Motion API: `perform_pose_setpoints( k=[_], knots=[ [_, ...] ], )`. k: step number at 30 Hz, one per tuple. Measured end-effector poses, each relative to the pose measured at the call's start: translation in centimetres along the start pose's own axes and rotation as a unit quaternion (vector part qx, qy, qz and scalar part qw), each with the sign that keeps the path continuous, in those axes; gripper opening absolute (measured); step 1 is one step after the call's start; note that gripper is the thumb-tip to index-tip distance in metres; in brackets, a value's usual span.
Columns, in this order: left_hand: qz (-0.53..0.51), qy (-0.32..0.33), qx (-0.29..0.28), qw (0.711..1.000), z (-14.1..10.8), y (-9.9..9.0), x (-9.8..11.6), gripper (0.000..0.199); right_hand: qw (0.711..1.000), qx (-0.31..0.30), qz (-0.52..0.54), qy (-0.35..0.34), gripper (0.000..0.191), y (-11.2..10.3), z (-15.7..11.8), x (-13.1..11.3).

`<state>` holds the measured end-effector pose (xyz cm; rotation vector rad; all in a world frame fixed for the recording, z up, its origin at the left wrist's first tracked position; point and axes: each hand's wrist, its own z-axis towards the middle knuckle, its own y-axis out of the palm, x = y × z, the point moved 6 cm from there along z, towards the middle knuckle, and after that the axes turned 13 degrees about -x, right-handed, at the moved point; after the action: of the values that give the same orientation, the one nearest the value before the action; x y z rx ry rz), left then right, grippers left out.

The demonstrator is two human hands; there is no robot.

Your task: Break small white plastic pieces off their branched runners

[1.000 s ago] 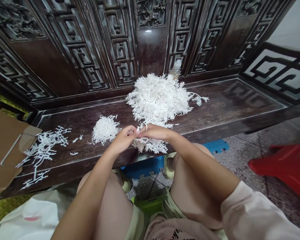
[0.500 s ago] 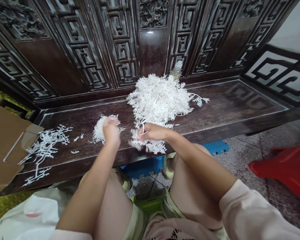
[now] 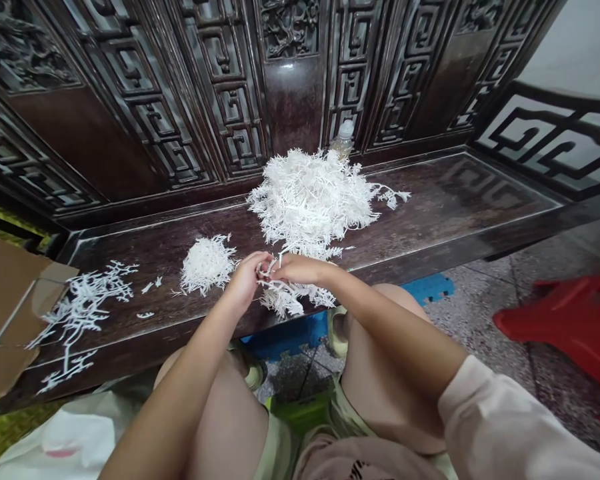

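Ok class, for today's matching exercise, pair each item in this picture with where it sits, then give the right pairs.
Items:
1. Large white sprig heap
2. Small white sprig pile
3. Plastic bottle
4. Red stool

Places:
A. On the tiled floor, to the right
B. Against the carved backrest
C. On the dark wooden bench, left of the large heap
D. On the bench, just beyond the right hand

Pairs: 1-D, 2-C, 3-B, 4-A

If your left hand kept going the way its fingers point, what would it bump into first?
The left hand would probably meet the white branchy sprig between the two hands, then the right hand; depth is hard to judge here.
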<state>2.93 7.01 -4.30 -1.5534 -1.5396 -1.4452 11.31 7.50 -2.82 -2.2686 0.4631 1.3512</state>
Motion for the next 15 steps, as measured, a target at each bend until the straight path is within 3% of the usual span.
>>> perform_pose_setpoints(
  k=[5, 9, 12, 15],
  knots=[
    [0.187, -0.017, -0.002, 0.982, -0.4, -1.1, -0.4, 0.023, 1.0, 0.021, -0.006, 0.021, 0.017, -0.5, -0.5, 0.1],
    [0.302, 0.021, 0.002, 0.953, -0.4, -0.9, 0.3, 0.023, 0.999, 0.031, -0.027, 0.021, 0.018, -1.0, -0.6, 0.4],
    [0.303, 0.047, 0.032, 0.951, -0.3, -1.0, 0.8, 0.022, 0.998, 0.051, -0.03, 0.015, 0.017, -1.3, -0.8, 0.4],
    [0.234, 0.07, 0.13, 0.961, -0.4, -3.6, 1.9, 0.019, 0.997, 0.064, -0.048, 0.012, 0.021, -1.1, -1.4, 0.0]
  ],
)
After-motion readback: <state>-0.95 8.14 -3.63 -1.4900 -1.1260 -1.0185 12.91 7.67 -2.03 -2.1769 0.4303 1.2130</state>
